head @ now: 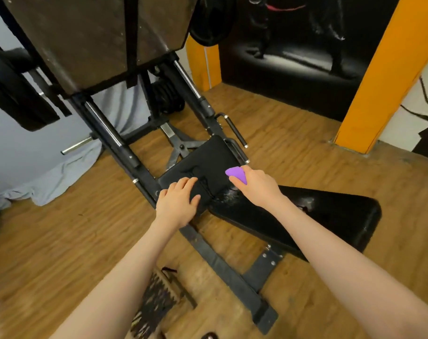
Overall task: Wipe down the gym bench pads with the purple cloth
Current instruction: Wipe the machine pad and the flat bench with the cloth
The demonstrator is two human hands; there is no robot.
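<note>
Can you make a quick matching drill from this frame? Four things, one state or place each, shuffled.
Things:
1. left hand
2. right hand
3. purple cloth
4. long back pad

States:
A. worn and cracked near the joint with the seat pad
B. fingers flat on the seat pad
C. bunched, sticking out past the fingers
D. gripping the cloth on the seat pad

Pairs: 1-B, 2-D, 3-C, 4-A

Wood-plank floor [61,241]; orange pillar [389,77] at right; dark wall mural [298,45] behind; grey sheet [49,172] crumpled at left; black machine frame [115,133].
</note>
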